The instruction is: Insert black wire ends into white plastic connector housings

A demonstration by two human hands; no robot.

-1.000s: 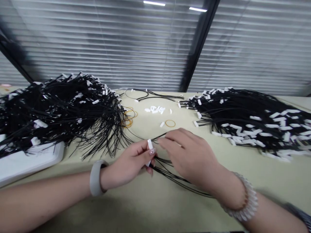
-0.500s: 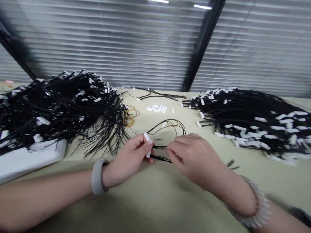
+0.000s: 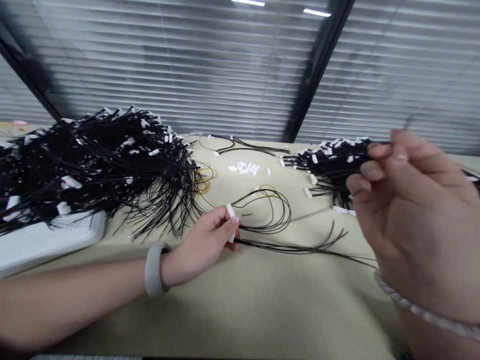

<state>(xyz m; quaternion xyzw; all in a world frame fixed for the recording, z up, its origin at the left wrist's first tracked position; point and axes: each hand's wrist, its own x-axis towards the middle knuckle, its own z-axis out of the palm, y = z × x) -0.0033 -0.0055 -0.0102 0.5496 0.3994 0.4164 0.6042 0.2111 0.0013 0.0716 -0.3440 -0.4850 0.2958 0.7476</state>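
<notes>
Near the middle, my left hand (image 3: 204, 240) pinches a long white connector (image 3: 231, 212) between thumb and fingers. Black wires (image 3: 285, 246) run from this connector; some loop round above it and others stretch to the right with loose ends. My right hand (image 3: 408, 200) is raised at the right, closer to the camera. Its thumb and index finger are pinched together, with a short dark wire end (image 3: 408, 121) showing above the fingertips. The rest of that wire is hard to make out.
A large heap of black wires with white connectors (image 3: 93, 160) lies at the left, beside a white case (image 3: 71, 237). Small white connectors (image 3: 244, 168) and yellow wire rings (image 3: 202, 186) lie mid-table. Another wire bundle (image 3: 333, 172) is partly behind my right hand.
My right hand has moved away from the wires by my left hand, up and to the right. The wire ends now spread out in view. My left hand keeps its pinch.
</notes>
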